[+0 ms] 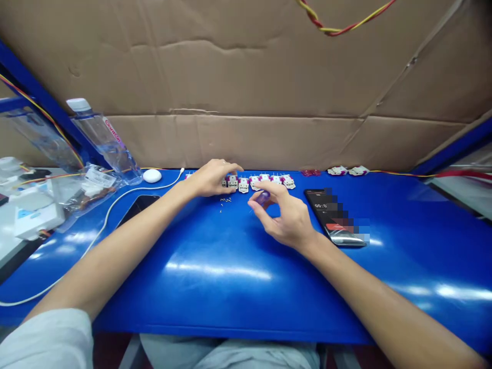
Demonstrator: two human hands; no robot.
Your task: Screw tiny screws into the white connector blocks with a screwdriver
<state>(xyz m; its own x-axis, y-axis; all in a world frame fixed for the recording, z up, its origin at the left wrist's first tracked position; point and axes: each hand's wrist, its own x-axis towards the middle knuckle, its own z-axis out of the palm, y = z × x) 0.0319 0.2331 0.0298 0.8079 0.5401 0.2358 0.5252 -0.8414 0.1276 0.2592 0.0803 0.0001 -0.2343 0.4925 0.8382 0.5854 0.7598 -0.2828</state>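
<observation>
My left hand point(213, 178) pinches the near end of a row of small white-and-magenta connector modules point(253, 182) lying at the table's far edge. My right hand point(284, 218) is in front of the row, its fingertips shut on a small translucent purple-handled screwdriver point(263, 198). The tool's tip is thin and hard to make out. Several tiny metal screws point(225, 201) lie on the blue table between my hands. My left fingers hide part of the row.
A phone showing a timer point(330, 210) lies right of my right hand. A dark phone point(138, 209), white charging puck point(152, 176) and cable lie left. Further left are a plastic bottle point(103, 141), plastic bags and white boxes point(36, 215). Cardboard point(246, 66) stands behind the blue table point(215, 292).
</observation>
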